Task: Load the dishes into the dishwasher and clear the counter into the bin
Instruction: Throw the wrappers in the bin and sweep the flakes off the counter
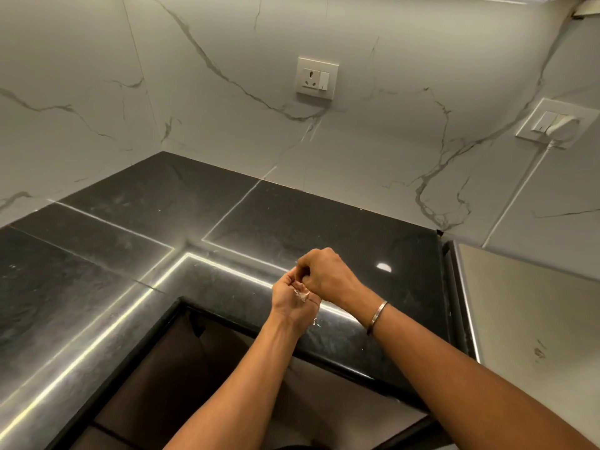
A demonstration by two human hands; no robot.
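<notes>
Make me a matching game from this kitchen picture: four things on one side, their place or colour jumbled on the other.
Things:
1 scraps
2 bangle
3 socket
4 counter

Matches:
a black
b on the wall
c in the left hand
d round the right wrist

Pairs: 1-c; 2-d; 3-b; 4-a

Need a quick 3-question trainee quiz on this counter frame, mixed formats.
1. True or false: the cupped left hand holds small whitish scraps.
2. Which wrist wears the thin metal bangle? A: left. B: right.
3. Fill in: above the glossy black stone counter, the right hand curls its fingers over the left hand's ___.

Key: 1 true; 2 B; 3 palm.
</notes>
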